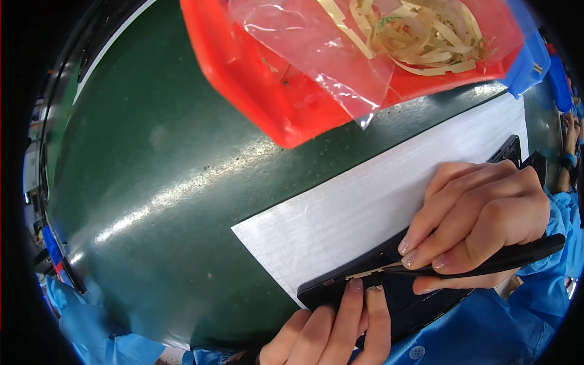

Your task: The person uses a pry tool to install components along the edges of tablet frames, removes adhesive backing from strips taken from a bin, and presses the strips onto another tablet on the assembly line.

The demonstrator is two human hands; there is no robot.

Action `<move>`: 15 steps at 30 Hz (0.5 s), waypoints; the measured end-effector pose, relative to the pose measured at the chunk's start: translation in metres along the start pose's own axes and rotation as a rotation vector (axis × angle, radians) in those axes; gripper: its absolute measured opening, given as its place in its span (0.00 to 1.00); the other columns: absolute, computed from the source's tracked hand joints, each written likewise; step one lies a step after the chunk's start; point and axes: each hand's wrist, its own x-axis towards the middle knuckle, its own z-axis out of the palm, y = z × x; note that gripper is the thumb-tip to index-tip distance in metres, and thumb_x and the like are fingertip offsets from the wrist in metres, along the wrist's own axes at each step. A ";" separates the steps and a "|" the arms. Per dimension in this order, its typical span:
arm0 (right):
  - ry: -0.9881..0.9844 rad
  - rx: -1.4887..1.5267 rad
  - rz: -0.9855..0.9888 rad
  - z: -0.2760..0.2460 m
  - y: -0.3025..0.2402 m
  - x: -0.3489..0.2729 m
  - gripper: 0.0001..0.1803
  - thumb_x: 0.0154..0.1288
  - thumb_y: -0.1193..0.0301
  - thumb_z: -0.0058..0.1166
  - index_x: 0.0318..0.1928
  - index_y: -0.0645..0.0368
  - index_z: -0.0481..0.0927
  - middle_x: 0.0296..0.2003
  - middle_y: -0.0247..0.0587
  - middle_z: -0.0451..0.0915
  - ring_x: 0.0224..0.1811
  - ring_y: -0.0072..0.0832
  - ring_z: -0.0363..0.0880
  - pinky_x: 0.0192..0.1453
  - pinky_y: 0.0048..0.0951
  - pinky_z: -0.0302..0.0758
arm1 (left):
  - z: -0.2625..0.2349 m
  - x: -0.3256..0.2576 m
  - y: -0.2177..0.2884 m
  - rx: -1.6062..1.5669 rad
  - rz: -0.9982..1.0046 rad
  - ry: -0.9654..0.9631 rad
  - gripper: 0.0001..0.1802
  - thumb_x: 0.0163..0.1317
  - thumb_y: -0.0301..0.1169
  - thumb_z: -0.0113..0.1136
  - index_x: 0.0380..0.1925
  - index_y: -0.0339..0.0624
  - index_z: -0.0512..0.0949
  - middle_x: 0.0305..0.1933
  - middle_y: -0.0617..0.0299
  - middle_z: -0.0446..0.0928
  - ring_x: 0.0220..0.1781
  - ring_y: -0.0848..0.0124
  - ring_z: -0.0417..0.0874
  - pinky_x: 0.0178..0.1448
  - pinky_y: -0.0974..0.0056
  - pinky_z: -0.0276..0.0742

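Note:
In my right hand (486, 213) is a pair of black tweezers (523, 250), pinched between thumb and fingers. Their tips point left and meet a thin beige strip (360, 275) lying along the far edge of a flat black panel (404, 304). My left hand (328, 331) reaches in from the lower edge with its fingers stretched over the panel. Two of its fingertips rest beside the strip, close to the tweezer tips; its thumb is mostly hidden. The panel looks like part of an electronic device, but its exact kind I cannot tell.
Under the panel lies a white sheet (340, 210) on the green table (152, 201). A red tray (243, 79) at the top holds a clear plastic bag (328, 55) and curled beige strips (432, 45). Beside it is a blue container (529, 55). Another black part (510, 149) lies beyond my right hand.

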 end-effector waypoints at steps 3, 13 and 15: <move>-0.006 -0.016 0.020 -0.004 -0.003 -0.002 0.16 0.44 0.75 0.76 0.26 0.52 0.77 0.27 0.39 0.86 0.32 0.32 0.87 0.32 0.26 0.75 | 0.007 -0.001 0.000 0.022 0.031 0.062 0.08 0.49 0.23 0.66 0.32 0.37 0.83 0.34 0.53 0.84 0.26 0.71 0.75 0.27 0.73 0.71; 0.024 -0.064 0.026 -0.018 -0.009 -0.007 0.17 0.42 0.74 0.77 0.27 0.52 0.77 0.27 0.38 0.86 0.33 0.31 0.87 0.33 0.26 0.75 | 0.018 0.014 0.015 0.027 -0.065 0.162 0.08 0.48 0.23 0.66 0.31 0.39 0.84 0.33 0.55 0.84 0.24 0.71 0.75 0.26 0.74 0.72; 0.026 -0.043 0.015 -0.017 -0.004 -0.007 0.17 0.42 0.74 0.77 0.28 0.52 0.77 0.27 0.38 0.86 0.33 0.31 0.87 0.33 0.26 0.75 | 0.018 0.013 0.015 0.038 -0.070 0.148 0.08 0.48 0.23 0.66 0.31 0.39 0.84 0.33 0.55 0.84 0.24 0.71 0.75 0.26 0.74 0.72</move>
